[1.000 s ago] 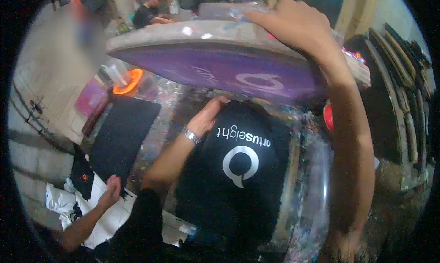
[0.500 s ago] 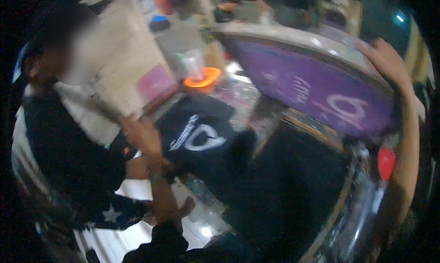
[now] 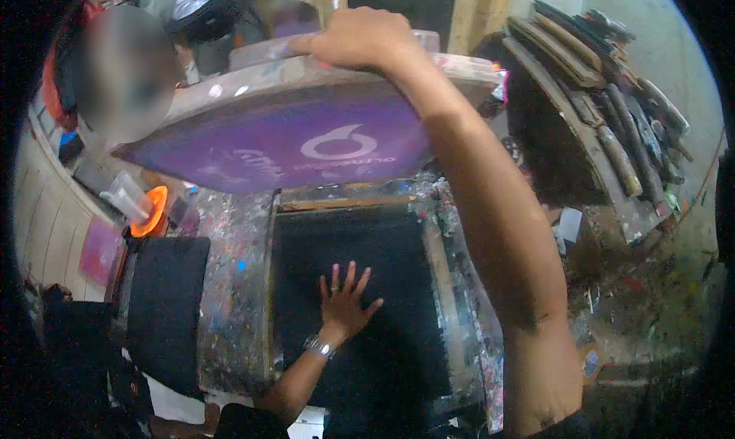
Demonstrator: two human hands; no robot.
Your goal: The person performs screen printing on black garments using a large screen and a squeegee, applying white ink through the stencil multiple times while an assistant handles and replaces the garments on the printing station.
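Observation:
My right hand is closed over the top edge of a raised screen-printing frame with purple mesh and a pale reversed logo, my forearm reaching up along the right side. Below the frame, my left hand lies with fingers spread on plain black fabric laid over a wood-edged board on the paint-spattered table. A second black panel rests to its left.
An orange container with clear plastic cups stands at the back left. A co-worker in black is at the lower left. Long boards and stained bars are stacked at the right. A tape roll sits beside my right forearm.
The printed black piece that my left hand moved leftward toward the co-worker is out of sight. That hand has returned to the middle board and spread open. My right hand still holds the frame raised.

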